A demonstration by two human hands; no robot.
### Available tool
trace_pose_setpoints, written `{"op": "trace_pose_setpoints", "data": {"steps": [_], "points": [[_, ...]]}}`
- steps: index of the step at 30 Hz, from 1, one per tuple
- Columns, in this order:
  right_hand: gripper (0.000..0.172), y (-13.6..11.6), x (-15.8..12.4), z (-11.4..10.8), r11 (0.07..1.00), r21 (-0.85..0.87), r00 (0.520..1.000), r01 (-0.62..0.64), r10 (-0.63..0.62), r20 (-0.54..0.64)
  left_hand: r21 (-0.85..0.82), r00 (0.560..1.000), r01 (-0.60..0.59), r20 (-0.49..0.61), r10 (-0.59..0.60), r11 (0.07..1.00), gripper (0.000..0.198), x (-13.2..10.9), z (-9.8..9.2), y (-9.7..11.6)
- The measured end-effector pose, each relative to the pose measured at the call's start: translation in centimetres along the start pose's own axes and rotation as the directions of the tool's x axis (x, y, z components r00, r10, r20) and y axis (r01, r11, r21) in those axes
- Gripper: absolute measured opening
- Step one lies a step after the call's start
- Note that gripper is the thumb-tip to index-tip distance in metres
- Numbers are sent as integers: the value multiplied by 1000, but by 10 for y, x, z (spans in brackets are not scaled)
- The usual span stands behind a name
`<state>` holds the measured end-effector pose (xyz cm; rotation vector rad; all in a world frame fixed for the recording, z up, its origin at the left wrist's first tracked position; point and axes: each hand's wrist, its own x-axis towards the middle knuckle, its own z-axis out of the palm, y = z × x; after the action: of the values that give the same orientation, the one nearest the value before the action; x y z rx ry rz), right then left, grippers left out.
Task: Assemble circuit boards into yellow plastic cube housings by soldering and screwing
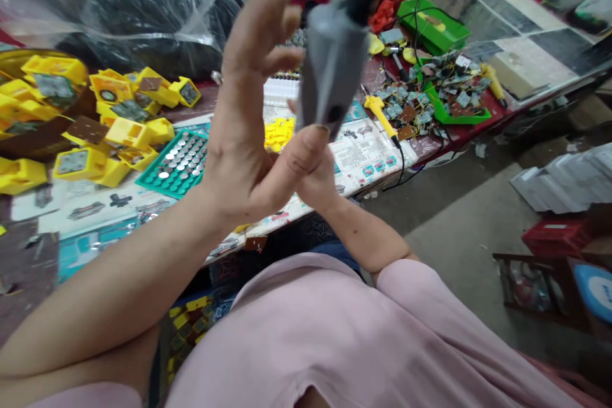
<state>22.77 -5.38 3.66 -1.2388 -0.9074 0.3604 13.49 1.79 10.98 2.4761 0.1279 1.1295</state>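
Observation:
My left hand is raised in front of me, its fingers apart and curved and its thumb stretched out. Close to its fingertips is a blurred grey tool body, with a thick black part at its top end. The thumb tip overlaps the tool's lower end; whether it touches cannot be told. Behind that thumb is my right hand, mostly hidden along with its fingers. Beyond the hands, a small heap of yellow plastic pieces lies on the table next to a white ribbed tray.
Left: a teal tray of coin cells and several yellow housings with circuit boards. Right: a yellow-handled soldering iron, wired boards and green bins. A plastic-wrapped bundle stands behind.

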Motion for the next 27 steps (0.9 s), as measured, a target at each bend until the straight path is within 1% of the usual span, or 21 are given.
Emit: {"op": "trace_pose_setpoints", "data": {"steps": [1,2,3,4,5,6,7,8,9,10,12,14,18,22,24,25,27], "points": [[53,-1,7,-13,1000,-17,1000,-10,9,-11,-74,997,17,-70,-22,997,57,5,4,-4],[49,-3,14,-26,999,-35,999,-20,19,-28,-136,992,40,-112,-55,990,52,10,11,-10],[47,-4,21,-41,998,-61,995,-5,-1,-95,-167,991,81,-96,-98,983,44,16,20,-18],[46,-5,28,-55,996,-83,983,26,-41,-181,-137,991,129,-16,-133,982,37,20,33,-26],[46,-6,33,-69,994,-88,963,58,-79,-257,-34,978,178,112,-174,983,29,25,47,-34],[46,-7,36,-81,993,-94,950,73,-98,-295,80,937,213,265,-227,974,25,29,64,-41],[44,-7,38,-91,991,-102,939,86,-115,-324,178,885,206,385,-261,962,24,33,81,-46],[44,-7,38,-99,990,-109,931,93,-125,-342,263,844,175,457,-282,949,25,36,98,-50],[44,-7,36,-106,989,-117,926,96,-132,-353,321,807,131,514,-289,938,28,39,114,-51],[46,-7,34,-111,987,-120,919,105,-143,-369,359,781,95,552,-293,929,29,42,129,-51],[54,-6,27,-118,986,-114,907,123,-158,-390,405,747,49,592,-303,913,31,46,152,-51],[61,-6,21,-124,986,-112,903,125,-160,-398,441,726,47,602,-334,896,30,49,167,-51],[64,-8,17,-133,990,-108,900,88,-126,-417,447,722,113,576,-382,887,27,49,183,-60],[65,-9,19,-135,987,-140,897,78,-131,-422,393,734,130,580,-355,910,26,50,188,-67],[64,-10,19,-133,990,-128,908,64,-111,-404,363,746,139,573,-338,921,25,53,184,-65],[62,-10,18,-131,991,-121,916,49,-93,-390,348,754,151,565,-335,925,25,54,178,-62],[57,-11,15,-129,993,-119,929,12,-55,-367,315,772,183,540,-334,931,25,55,160,-55]]}}
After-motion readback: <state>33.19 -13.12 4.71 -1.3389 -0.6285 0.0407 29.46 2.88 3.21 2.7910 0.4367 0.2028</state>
